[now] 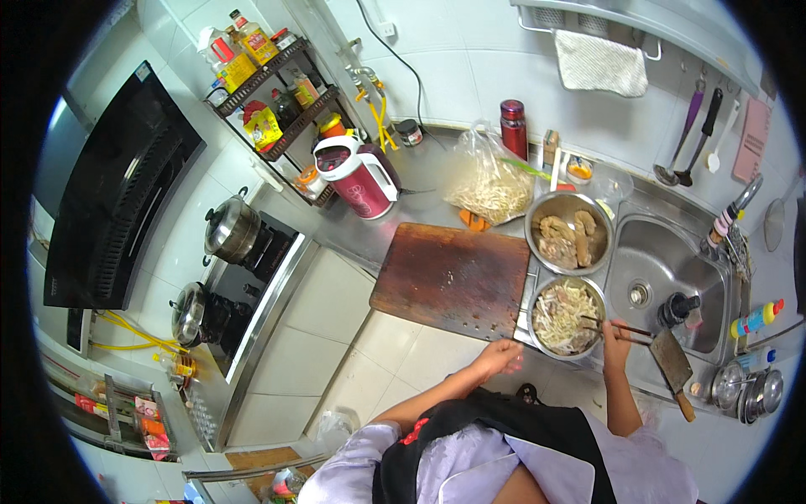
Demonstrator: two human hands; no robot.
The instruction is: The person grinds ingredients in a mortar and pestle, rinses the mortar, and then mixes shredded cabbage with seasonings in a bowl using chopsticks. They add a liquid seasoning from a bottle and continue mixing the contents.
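My right hand (617, 343) holds a pair of dark chopsticks (631, 329), their tips in a metal bowl (535, 337) of pale shredded food (565, 315) that looks like bean sprouts. Just left of that bowl, my left hand (502, 358) is loosely curled near the lower edge of a wooden cutting board (450, 277) and appears to hold nothing. Behind the sprout bowl stands a larger metal bowl (533, 217) with pieces of what looks like meat (567, 236). A cleaver (671, 362) lies to the right of my right hand, at the sink's edge.
A sink (667, 271) lies to the right, with a faucet (733, 211). Behind the board are a clear bag of sprouts (494, 183), a red flask (514, 129) and a maroon-and-white appliance (357, 179). Lidded pots (233, 230) stand on the stove at left.
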